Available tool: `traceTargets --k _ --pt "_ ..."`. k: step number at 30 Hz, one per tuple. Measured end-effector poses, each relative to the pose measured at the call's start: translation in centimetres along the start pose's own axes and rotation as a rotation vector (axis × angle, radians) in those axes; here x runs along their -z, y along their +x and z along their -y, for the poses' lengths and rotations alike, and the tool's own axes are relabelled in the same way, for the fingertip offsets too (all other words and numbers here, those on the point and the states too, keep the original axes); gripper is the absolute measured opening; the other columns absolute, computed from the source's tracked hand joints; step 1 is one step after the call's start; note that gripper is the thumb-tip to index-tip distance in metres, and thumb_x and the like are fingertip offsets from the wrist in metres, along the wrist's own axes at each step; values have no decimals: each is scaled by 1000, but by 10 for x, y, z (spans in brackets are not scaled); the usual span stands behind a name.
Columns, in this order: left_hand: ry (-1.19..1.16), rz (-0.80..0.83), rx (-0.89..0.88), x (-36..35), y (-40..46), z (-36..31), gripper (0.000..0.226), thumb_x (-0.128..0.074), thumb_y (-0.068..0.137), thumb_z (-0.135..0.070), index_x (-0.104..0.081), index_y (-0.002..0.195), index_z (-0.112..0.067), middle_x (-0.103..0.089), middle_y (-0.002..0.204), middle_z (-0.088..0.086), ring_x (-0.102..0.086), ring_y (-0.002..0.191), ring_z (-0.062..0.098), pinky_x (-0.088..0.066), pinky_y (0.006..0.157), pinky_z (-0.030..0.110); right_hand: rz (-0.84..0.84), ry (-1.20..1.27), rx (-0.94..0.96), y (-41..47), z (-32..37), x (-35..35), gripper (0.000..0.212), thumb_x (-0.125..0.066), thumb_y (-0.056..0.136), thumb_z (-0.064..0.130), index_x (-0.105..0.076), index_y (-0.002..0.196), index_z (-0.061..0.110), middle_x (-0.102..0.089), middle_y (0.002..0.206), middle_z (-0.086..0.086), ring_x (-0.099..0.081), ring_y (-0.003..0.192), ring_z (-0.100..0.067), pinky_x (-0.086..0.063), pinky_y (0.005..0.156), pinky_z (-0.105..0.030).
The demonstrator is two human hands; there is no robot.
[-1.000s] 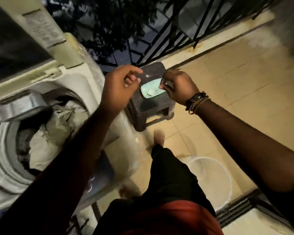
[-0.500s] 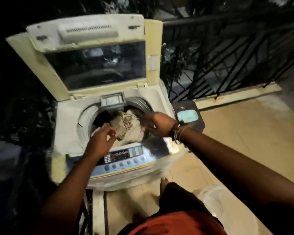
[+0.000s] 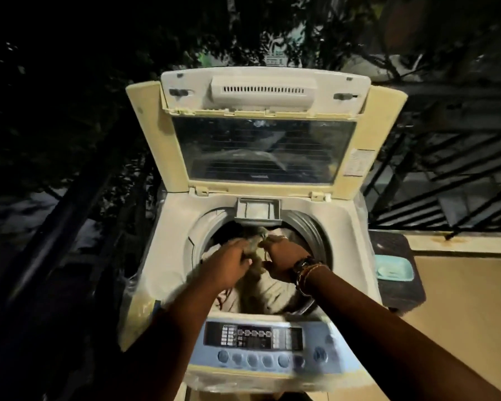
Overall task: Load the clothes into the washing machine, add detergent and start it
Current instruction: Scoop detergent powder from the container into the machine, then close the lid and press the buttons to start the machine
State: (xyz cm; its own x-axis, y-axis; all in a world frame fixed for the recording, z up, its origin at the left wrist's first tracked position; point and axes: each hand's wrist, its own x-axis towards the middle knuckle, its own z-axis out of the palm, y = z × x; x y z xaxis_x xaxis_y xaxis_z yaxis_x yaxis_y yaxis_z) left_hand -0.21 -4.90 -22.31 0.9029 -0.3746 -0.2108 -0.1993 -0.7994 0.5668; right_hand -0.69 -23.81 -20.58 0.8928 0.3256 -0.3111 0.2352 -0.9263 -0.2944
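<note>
Nearest me runs the control panel (image 3: 268, 344) of the top-loading washing machine (image 3: 168, 256), a dark display above a row of round blue buttons; my two forearms cross over it and reach into the drum opening; my left hand (image 3: 229, 263) hangs over the clothes (image 3: 268, 293), blurred, its fingers bent toward a small greyish thing (image 3: 253, 244) between my hands, though I cannot tell whether that grip holds it or only touches it; my right hand (image 3: 281, 259), with bracelets (image 3: 305, 270) at the wrist, has its fingers curled and its grip pinches the other end of that same small thing, which is too blurred to name; beneath both hands the pale clothes lie heaped inside the drum; just beyond, at the far rim of the opening, sits the grey detergent drawer (image 3: 258, 211); the lid (image 3: 263, 134) stands raised behind it, its dark window facing me; to my right, beside the machine, a dark stool (image 3: 399, 293) carries a pale green soap dish (image 3: 394, 267); farther off are a black railing (image 3: 446, 175) and dark foliage.
</note>
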Motion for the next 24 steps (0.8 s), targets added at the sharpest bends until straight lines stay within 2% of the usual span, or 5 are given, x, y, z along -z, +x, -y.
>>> traceTargets --k 9,15,19,21,24 --pt "138 -5 36 -3 78 -4 80 -54 95 -11 -9 161 -13 3 170 1 -11 156 24 -24 124 43 -38 55 -76 74 -38 13 73 -67 88 30 -36 152 13 -33 157 -12 -45 137 -36 -46 108 -47" --pt "325 150 34 -7 96 -8 89 -56 97 -21 5 161 -15 27 164 8 13 155 24 -4 128 44 19 119 -21 84 -51 28 86 -77 75 32 -36 149 15 -43 143 -7 -57 121 -33 -52 100 -46" --pt "251 -1 -25 24 91 -14 62 -45 99 -34 -28 157 -21 -17 168 2 -14 155 23 -19 126 46 -264 195 40 50 -50 48 61 -67 85 37 -52 141 20 -52 140 -1 -59 120 -27 -52 99 -42" --pt "206 -233 -131 63 88 -27 46 -40 98 -32 -53 142 -28 -54 148 -2 -45 139 20 -40 112 48 -539 254 104 33 -50 81 41 -61 91 33 -62 130 20 -59 130 1 -58 117 -22 -50 97 -43" --pt "193 -648 -360 138 76 -62 35 -50 95 -8 -67 124 -18 -68 118 1 -58 114 24 -44 95 49 -956 286 231 11 -47 156 28 -64 91 19 -69 117 10 -61 124 -8 -55 118 -28 -43 101 -41"
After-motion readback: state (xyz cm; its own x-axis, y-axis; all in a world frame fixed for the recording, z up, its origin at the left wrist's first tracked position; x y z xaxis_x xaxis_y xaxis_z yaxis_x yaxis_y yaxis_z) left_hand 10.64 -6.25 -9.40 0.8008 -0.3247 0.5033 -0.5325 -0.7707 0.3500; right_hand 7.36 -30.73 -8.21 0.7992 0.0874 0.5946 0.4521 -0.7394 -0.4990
